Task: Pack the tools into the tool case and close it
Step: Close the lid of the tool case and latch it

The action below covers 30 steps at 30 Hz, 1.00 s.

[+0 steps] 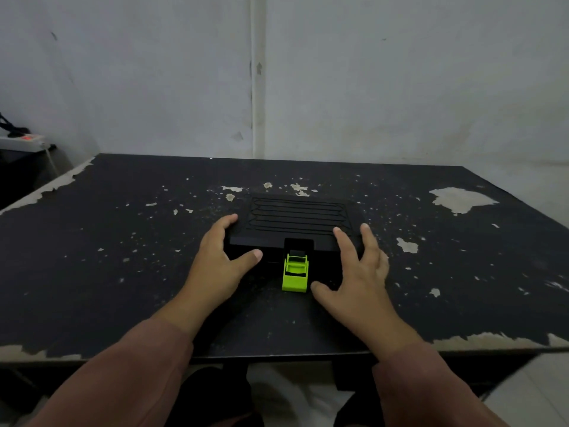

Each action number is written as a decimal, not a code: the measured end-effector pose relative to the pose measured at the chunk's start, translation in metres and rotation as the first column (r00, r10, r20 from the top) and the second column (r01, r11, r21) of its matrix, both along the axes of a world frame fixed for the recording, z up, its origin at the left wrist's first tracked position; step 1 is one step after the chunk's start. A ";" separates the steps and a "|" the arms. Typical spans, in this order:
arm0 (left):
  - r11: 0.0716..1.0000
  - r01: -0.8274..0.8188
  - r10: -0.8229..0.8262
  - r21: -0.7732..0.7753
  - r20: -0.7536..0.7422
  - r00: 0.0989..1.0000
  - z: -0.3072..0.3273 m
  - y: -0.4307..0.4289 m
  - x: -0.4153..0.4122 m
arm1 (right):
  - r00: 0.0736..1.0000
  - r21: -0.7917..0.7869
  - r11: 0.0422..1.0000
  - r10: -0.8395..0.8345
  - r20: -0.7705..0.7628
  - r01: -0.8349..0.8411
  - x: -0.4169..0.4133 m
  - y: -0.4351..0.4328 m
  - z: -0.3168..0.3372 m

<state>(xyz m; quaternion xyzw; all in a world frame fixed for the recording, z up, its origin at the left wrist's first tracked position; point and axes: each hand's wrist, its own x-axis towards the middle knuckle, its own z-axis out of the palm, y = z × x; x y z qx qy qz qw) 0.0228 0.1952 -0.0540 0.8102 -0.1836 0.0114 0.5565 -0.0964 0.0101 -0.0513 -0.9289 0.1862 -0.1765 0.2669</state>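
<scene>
A black tool case with a ribbed lid lies flat in the middle of the table, its lid down. Its lime-green latch hangs swung outward at the front edge, toward me. My left hand rests at the case's left front corner, fingers spread, thumb against the front wall. My right hand sits at the right front corner, two fingers on the lid's edge, thumb close to the latch. Neither hand grips anything. No loose tools are in sight.
The table is black with chipped, peeling patches and stands against a grey wall. A white power strip with a red light lies off the table's far left. The near edge runs just above my sleeves.
</scene>
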 end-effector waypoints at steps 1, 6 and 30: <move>1.000 -0.007 0.007 -0.014 -0.007 1.000 0.000 0.000 0.000 | 1.000 0.000 1.000 0.017 -0.003 -0.017 -0.001 0.000 0.000; 0.999 -0.033 0.033 -0.035 0.000 0.999 0.000 -0.001 0.000 | 0.999 -0.078 0.997 0.004 -0.049 -0.007 0.001 0.000 0.000; 0.724 -0.147 -0.304 0.674 0.503 0.809 0.006 -0.015 -0.018 | 0.970 -0.373 0.900 -0.174 0.170 0.227 0.009 0.009 -0.010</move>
